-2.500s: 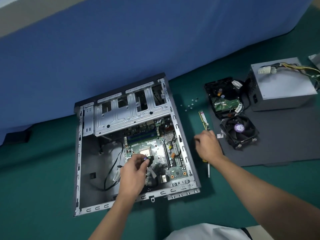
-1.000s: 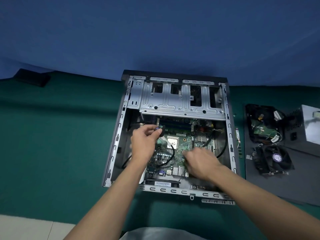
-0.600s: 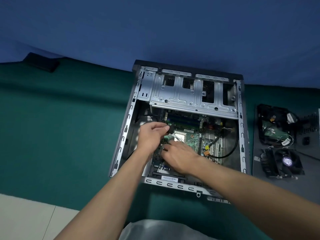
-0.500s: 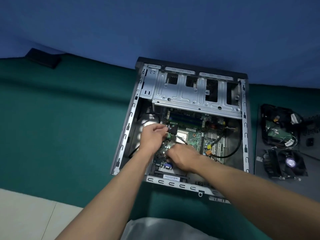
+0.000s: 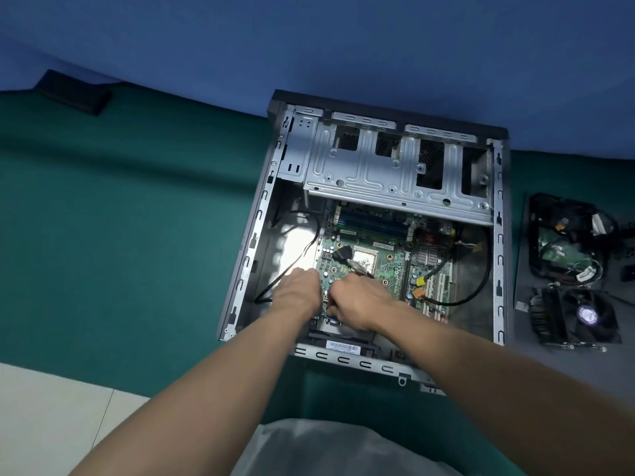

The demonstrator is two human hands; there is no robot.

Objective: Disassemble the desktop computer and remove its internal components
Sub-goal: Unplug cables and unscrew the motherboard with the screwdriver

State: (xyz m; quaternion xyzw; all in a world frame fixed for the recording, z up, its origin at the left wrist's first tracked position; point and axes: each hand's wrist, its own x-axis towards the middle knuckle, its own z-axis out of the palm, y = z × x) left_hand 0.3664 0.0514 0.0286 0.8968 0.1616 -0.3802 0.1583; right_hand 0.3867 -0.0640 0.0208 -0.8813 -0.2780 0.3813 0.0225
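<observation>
Case: open grey metal desktop computer chassis (image 5: 500, 235) lies on its side on green cloth-covered counter (image 5: 137, 235), side panel off, silver drive cage (image 5: 378, 166) spanning far end. Green motherboard (image 5: 395, 262) still seated on case floor, bare CPU socket at centre, black cables looping at left and right.

Both hands down at near-left edge of board, almost touching. Left hand (image 5: 297, 292) knuckles up, fingers curled under; whether pinching anything, cannot tell. Right hand (image 5: 357, 304) also curled, fingers tucked toward small white connector between the 2 hands; grip itself hidden.

To the right on dark grey mat (image 5: 522, 338): black cooler fan with finned heatsink (image 5: 574, 317) near, black-framed hard drive with green circuit board (image 5: 567, 242) beyond it. Both already out of the case.

Step in hand, by judgement: freeing a plug or header near board's near-left corner, part of clearing leads before motherboard lift-out.

Next move likely calls for straight upward pull on plug body, not wires, with other hand steadying board; then remaining cables at right, and board screws.
</observation>
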